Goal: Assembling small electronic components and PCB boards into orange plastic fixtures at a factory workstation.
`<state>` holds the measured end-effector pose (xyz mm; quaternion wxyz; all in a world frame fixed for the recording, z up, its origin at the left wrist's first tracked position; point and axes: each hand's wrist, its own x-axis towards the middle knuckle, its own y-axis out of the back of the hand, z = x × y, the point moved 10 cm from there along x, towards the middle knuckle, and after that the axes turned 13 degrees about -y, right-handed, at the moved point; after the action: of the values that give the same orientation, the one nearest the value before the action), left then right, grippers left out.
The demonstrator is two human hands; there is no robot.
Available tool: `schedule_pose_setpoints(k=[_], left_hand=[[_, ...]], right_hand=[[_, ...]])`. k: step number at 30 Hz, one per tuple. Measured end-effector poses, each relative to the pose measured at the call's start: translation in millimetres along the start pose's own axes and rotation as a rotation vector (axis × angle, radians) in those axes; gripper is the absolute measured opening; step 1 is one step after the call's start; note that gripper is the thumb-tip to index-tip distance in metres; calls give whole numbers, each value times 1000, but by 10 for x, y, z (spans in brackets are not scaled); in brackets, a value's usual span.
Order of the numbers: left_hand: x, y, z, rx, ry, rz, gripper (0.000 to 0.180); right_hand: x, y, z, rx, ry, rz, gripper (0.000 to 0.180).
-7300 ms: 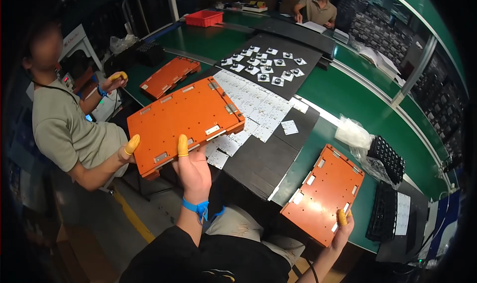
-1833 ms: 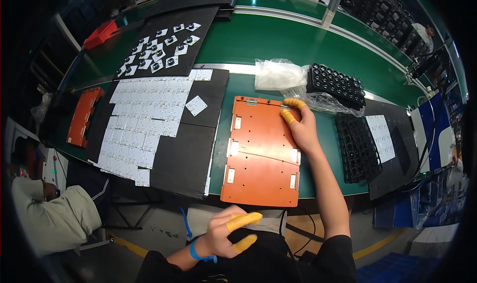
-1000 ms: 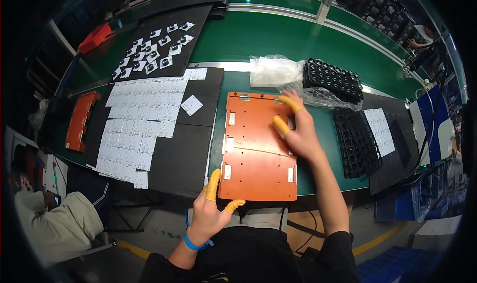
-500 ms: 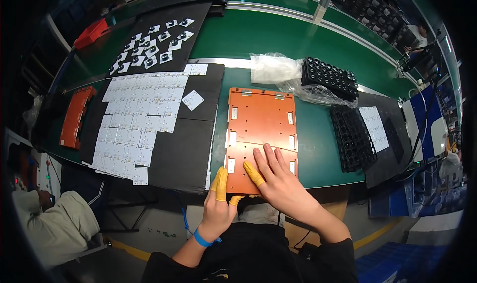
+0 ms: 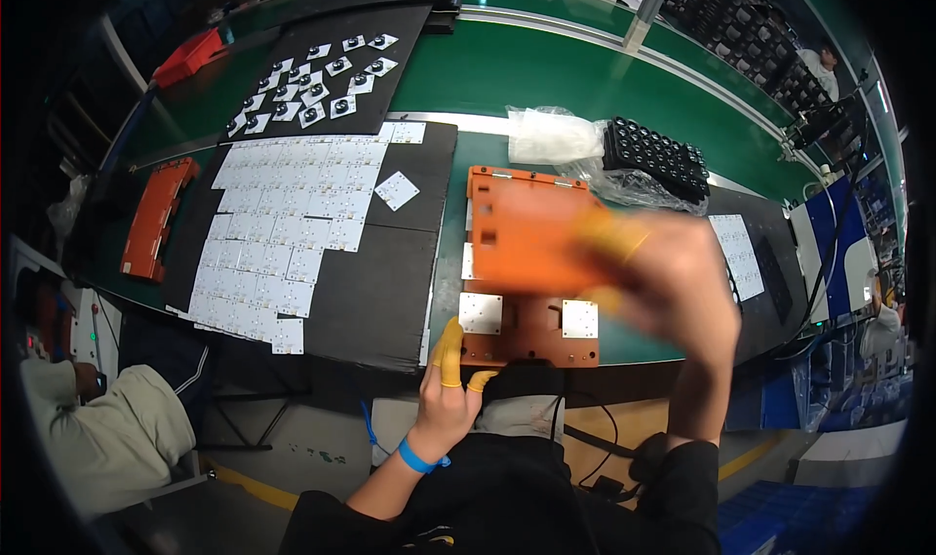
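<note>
One orange cover plate (image 5: 531, 235), motion-blurred, is gripped at its right edge by the right hand (image 5: 673, 287) above the orange base fixture (image 5: 526, 329). Left hand (image 5: 447, 399), fingers curled and holding nothing, touches the fixture's near-left edge. Bare green bench (image 5: 526, 67) beyond.

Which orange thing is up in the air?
The orange plate in the right hand, blurred and lifted above the orange base. Another orange tray lies flat far off to the left.
</note>
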<state>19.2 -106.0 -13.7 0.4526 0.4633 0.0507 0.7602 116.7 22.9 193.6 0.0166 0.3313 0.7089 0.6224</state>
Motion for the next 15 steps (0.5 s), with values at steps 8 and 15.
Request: schedule_pose_setpoints(k=[8, 15], left_hand=[[55, -35, 79, -20, -19, -9, 71], [-10, -43, 68, 1, 1, -32, 80]], right_hand=[[430, -307, 2172, 904, -675, 511, 49], [496, -1061, 2087, 1071, -730, 298, 60]])
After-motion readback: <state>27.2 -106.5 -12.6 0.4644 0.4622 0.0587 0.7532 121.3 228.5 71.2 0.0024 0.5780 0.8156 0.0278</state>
